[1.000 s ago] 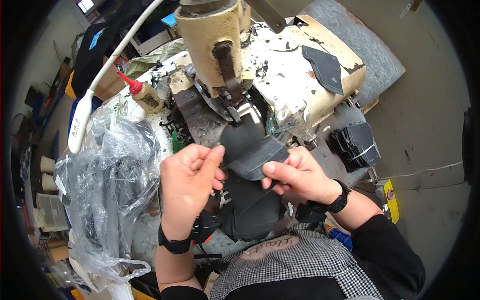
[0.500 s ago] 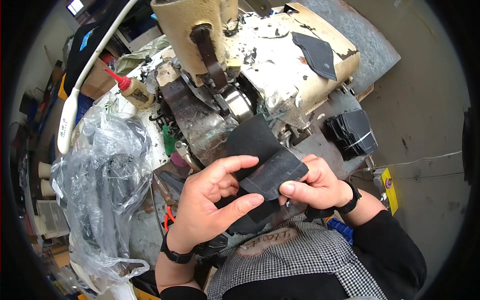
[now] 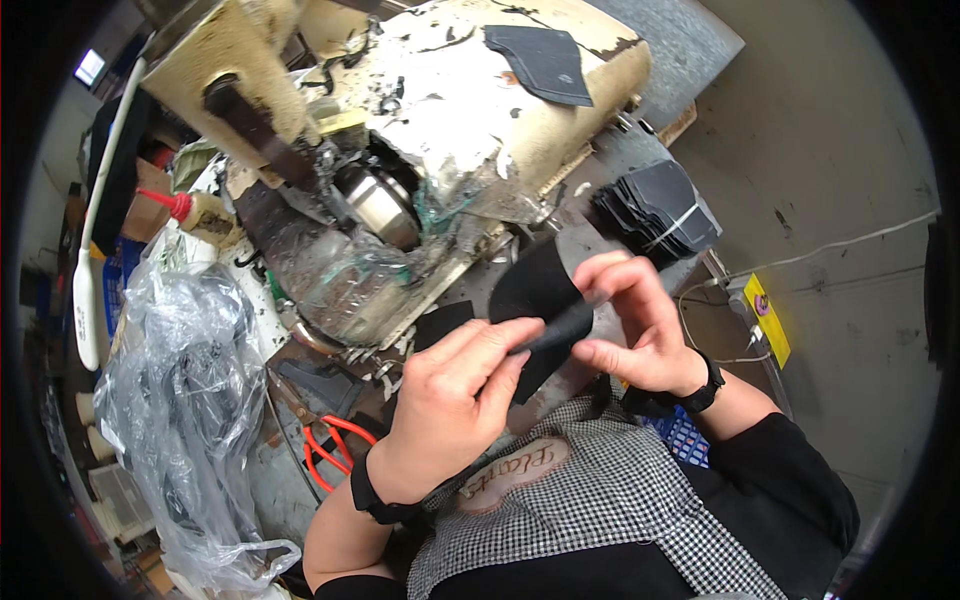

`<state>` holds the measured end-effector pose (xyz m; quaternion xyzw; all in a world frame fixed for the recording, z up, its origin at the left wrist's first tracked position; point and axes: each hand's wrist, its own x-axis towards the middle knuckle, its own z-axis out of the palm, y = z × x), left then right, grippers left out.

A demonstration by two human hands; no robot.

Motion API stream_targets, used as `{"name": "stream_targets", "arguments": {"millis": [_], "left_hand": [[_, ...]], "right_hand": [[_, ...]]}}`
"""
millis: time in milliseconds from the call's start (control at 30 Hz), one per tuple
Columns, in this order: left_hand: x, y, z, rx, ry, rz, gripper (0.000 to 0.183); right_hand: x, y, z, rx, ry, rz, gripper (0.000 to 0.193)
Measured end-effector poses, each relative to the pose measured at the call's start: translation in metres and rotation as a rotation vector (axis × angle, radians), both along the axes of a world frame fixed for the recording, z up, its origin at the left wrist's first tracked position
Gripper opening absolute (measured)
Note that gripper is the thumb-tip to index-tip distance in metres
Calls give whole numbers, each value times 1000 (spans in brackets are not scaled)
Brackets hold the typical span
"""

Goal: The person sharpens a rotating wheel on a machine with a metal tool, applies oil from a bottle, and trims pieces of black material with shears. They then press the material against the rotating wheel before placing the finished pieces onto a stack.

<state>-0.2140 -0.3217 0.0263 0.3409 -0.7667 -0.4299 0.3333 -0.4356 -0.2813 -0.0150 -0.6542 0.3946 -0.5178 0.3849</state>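
In front of my chest, a black flat piece of material [image 3: 532, 290] with a curved edge is bent over on itself. My left hand [image 3: 440, 390] has its thumb and fingers closed on the piece's near left side. My right hand [image 3: 640, 325] is at its right edge, thumb and curved fingers apart, with the fingertips blurred by motion. Just beyond is a cream-coloured machine [image 3: 440, 120] with a shiny metal cylinder [image 3: 380, 205] and black scraps. Another black piece [image 3: 445, 322] lies partly hidden beside my left hand.
A banded stack of black pieces [image 3: 660, 210] sits at the right, and a single piece [image 3: 540, 65] on the machine's top. To the left are a clear plastic bag [image 3: 185, 370], a red-tipped bottle [image 3: 205, 215], a white lamp [image 3: 86, 310] and red-handled scissors [image 3: 325, 450].
My right thumb and fingers have come apart from their grip on the piece. My left fingers have closed on it. The piece has turned, and the view has shifted rightward.
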Motion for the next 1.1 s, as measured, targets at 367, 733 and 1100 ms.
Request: {"name": "stream_targets", "arguments": {"millis": [367, 733, 1100], "left_hand": [[-7, -4, 0, -104, -92, 169, 20], [47, -22, 42, 520, 150, 51, 35], [117, -61, 49, 526, -160, 231, 11]], "right_hand": [[-29, 16, 2, 682, -266, -144, 19], [24, -53, 49, -896, 605, 36, 25], [76, -101, 33, -1065, 609, -37, 31]]}}
